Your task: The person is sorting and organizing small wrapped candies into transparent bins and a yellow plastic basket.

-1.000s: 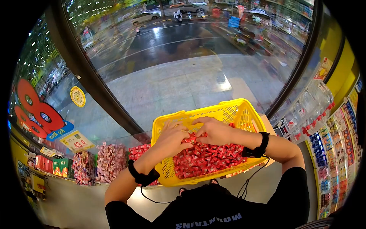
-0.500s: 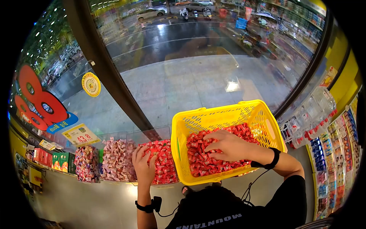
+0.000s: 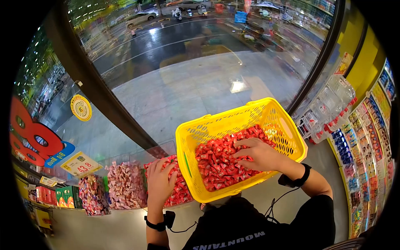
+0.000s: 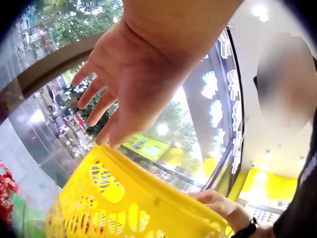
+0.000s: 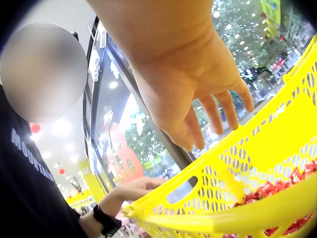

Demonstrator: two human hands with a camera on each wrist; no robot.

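A yellow basket (image 3: 189, 171) holds many red-wrapped candies (image 3: 216, 166). Over them my right hand (image 3: 264, 156) hovers with fingers spread and relaxed; the right wrist view shows that palm (image 5: 188, 79) empty above the basket rim. To the basket's left, my left hand (image 3: 160, 183) is over a clear bin of the same red candies (image 3: 179, 189), its fingers loosely bent. In the left wrist view the left hand (image 4: 133, 79) shows nothing in its palm, beside the basket's end wall (image 4: 119, 198). Whether its fingertips touch candies is unclear.
Bins of pink-wrapped candies (image 3: 125, 187) and mixed candies (image 3: 92, 193) stand left, behind a price sign (image 3: 81, 164). A large window with a dark frame (image 3: 100, 83) lies ahead. Stocked shelves (image 3: 366, 158) and clear containers (image 3: 329, 106) line the right.
Both hands were together over the basket a second ago; the left has moved out to the bin at the left. The right stays over the basket, and the candies there now lie spread in view.
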